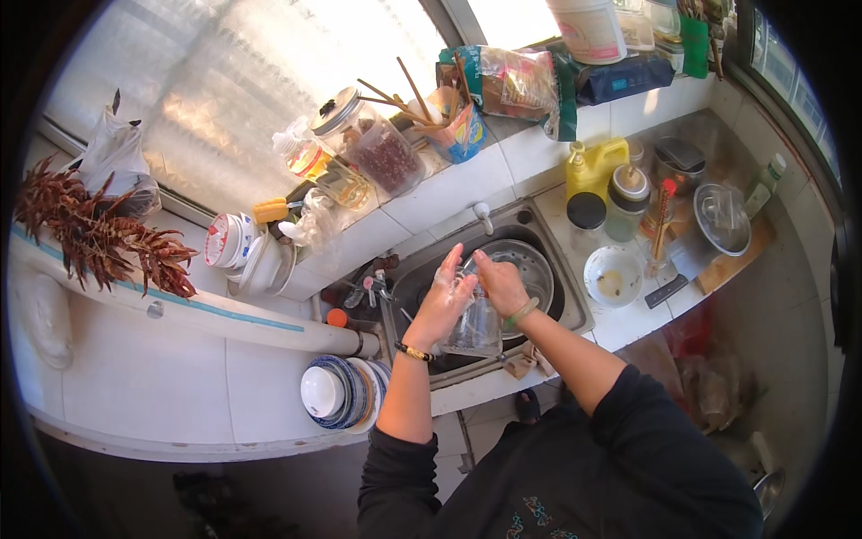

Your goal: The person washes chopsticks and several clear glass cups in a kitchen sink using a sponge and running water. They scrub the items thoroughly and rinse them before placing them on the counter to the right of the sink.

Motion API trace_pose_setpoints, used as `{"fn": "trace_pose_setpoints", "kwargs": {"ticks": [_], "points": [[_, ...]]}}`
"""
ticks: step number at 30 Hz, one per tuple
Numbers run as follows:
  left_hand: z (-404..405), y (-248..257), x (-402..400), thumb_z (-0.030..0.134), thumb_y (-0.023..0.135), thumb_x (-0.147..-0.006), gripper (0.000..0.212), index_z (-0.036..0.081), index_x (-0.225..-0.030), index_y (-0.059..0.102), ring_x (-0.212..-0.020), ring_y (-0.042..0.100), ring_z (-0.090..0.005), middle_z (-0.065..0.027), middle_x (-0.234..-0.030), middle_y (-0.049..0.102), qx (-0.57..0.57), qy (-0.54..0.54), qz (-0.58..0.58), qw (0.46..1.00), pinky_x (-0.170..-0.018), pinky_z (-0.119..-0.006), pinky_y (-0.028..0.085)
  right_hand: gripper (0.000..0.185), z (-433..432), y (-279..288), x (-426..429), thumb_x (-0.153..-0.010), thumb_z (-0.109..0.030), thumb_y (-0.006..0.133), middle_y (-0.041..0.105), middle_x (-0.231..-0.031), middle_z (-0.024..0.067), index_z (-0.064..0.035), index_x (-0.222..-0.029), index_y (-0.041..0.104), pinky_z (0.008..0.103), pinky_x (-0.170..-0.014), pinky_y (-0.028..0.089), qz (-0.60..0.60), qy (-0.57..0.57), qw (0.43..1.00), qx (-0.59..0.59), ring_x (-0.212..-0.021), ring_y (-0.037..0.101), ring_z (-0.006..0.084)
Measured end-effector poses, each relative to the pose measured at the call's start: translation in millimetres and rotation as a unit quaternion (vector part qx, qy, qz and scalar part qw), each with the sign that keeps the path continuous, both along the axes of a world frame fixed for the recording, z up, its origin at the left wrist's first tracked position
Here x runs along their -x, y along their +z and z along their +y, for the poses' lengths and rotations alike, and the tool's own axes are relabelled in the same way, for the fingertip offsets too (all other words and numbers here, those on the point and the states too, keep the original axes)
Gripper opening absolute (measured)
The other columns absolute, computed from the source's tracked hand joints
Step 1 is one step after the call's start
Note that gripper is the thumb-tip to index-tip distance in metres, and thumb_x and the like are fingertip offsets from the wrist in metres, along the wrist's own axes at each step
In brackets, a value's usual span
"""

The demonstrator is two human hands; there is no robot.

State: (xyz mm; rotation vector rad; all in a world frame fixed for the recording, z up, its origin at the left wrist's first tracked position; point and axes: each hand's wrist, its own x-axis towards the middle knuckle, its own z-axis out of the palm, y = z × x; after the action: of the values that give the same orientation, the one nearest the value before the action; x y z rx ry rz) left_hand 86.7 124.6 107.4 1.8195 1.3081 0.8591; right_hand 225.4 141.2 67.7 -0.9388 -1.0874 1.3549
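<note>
Over the stainless steel sink (pixel 576 316), a clear jar (pixel 477 331), glass or plastic, is tilted between my hands. My left hand (pixel 441 300) is at its left side, with what looks like suds on the fingers. My right hand (pixel 500 283) is at the jar's upper right, its fingers bent near the rim. The fingers hide part of the rim, and how firmly each hand grips cannot be told. Behind the hands a metal colander (pixel 539 269) lies in the sink, below a white tap (pixel 482 214).
Stacked plates and bowls (pixel 324 392) stand left of the sink. To its right are a white bowl (pixel 613 276), black-lidded jar (pixel 586 212), yellow jug (pixel 596 165) and cleaver (pixel 685 266) on the counter. Dried chillies (pixel 101 236) lie far left. A cloth (pixel 528 362) hangs at the front edge.
</note>
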Motion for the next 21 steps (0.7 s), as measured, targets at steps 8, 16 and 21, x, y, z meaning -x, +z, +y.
{"fn": "trace_pose_setpoints", "kwargs": {"ticks": [8, 16, 21], "points": [[7, 5, -3, 0.018, 0.063, -0.082, 0.018, 0.006, -0.072, 0.055, -0.059, 0.042, -0.002, 0.006, -0.065, 0.05, 0.064, 0.099, -0.179, 0.977, -0.051, -0.019, 0.033, 0.056, 14, 11, -11, -0.092, -0.044, 0.043, 0.037, -0.048, -0.0025, -0.0084, -0.048, 0.041, 0.0246, -0.046, 0.029, 0.021, 0.161, 0.987, 0.018, -0.047, 0.031, 0.0076], [16, -11, 5, 0.015, 0.063, -0.082, 0.013, 0.006, -0.076, 0.055, -0.057, 0.051, -0.0087, 0.0005, -0.067, 0.054, 0.046, 0.217, -0.491, 0.842, -0.053, -0.023, 0.042, 0.042, 15, -46, 1, -0.085, -0.047, 0.054, 0.048, -0.062, 0.0008, -0.0055, -0.079, 0.055, 0.0242, -0.053, 0.04, 0.232, 0.138, 0.887, 0.376, -0.059, 0.047, 0.0139], [10, -22, 14, 0.017, 0.062, -0.084, 0.021, 0.005, -0.07, 0.053, -0.057, 0.049, -0.0082, 0.0003, -0.065, 0.053, -0.008, 0.166, -0.358, 0.919, -0.056, -0.022, 0.04, 0.035, 35, -63, -8, -0.082, -0.037, 0.063, 0.039, -0.054, -0.0035, -0.0088, -0.067, 0.048, 0.0231, -0.037, 0.026, 0.304, 0.186, 0.832, 0.426, -0.038, 0.029, 0.0086]]}}
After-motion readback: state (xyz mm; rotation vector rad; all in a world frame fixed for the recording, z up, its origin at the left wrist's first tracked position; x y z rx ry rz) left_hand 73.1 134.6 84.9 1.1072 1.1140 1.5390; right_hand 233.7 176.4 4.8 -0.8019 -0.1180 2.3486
